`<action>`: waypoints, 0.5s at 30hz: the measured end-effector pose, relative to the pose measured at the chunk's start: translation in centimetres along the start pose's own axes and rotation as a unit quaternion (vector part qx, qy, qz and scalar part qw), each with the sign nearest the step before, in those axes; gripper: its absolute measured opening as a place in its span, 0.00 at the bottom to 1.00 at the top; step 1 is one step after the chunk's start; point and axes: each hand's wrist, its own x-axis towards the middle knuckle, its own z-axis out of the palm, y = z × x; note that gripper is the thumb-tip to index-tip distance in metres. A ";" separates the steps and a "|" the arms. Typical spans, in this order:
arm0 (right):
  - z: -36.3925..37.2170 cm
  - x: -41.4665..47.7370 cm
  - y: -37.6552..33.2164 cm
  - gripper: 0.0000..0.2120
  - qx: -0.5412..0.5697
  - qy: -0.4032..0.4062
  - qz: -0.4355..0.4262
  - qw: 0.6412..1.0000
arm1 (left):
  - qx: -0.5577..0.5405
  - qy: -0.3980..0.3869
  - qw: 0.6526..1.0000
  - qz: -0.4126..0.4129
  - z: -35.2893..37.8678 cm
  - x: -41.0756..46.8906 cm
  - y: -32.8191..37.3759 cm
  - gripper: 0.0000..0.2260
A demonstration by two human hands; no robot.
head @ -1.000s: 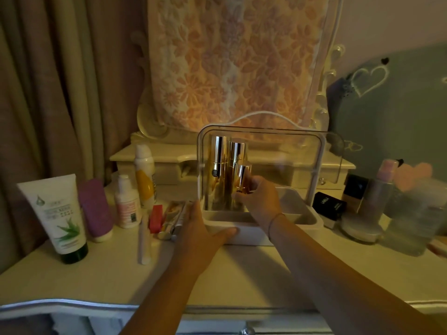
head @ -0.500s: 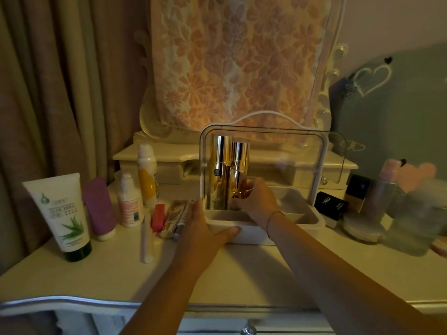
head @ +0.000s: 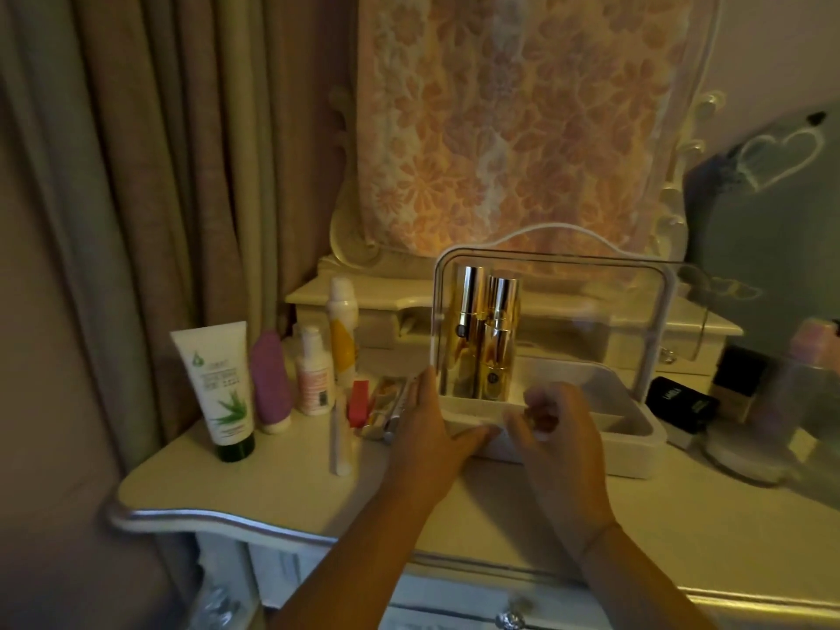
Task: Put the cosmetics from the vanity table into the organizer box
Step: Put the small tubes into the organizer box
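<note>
1. Bracing the organizer box (head: 629, 463) at its front-left corner, the left hand (head: 427, 431) lies flat — hold it so.
2. Right hand (head: 561, 431) hovers loosely curled, apparently empty (blurred); gold bottles (head: 482, 343) stand back-left inside.
3. Take the lipstick (head: 359, 400) near the vanity table (head: 272, 488) left edge next.

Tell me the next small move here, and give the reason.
Probably reach the right hand toward the black case just right of the organizer box. Three gold bottles stand in the box's left rear. The right hand hovers over its front rim, blurred but apparently empty. The left hand rests on the box's left front corner, steadying it.
</note>
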 end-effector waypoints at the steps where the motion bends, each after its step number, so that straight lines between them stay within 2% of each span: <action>1: -0.3 -0.3 0.1 0.12 -0.001 -0.008 -0.003 1.000 | 0.012 0.008 1.000 0.014 -0.1 -0.1 0.1 0.36; 4: -1.1 -0.9 0.3 0.09 0.002 -0.031 -0.003 1.000 | 0.062 0.066 0.994 0.054 -1.0 -1.0 0.2 0.30; 7: -1.4 -1.1 0.9 0.07 0.040 -0.045 0.024 0.998 | 0.136 0.162 0.976 0.058 -3.3 -2.1 -0.6 0.22; 10: -1.3 -1.0 1.3 0.05 0.061 -0.033 0.035 0.997 | 0.190 0.211 0.958 -0.036 -5.8 -3.1 -2.0 0.20; 12: -1.2 -1.0 1.5 0.05 0.061 -0.033 0.032 0.997 | 0.226 0.197 0.948 -0.105 -6.7 -3.7 -2.7 0.21; 15: -1.1 -1.1 1.7 0.04 0.069 -0.031 0.032 0.997 | 0.268 0.160 0.938 -0.154 -7.2 -4.0 -3.1 0.25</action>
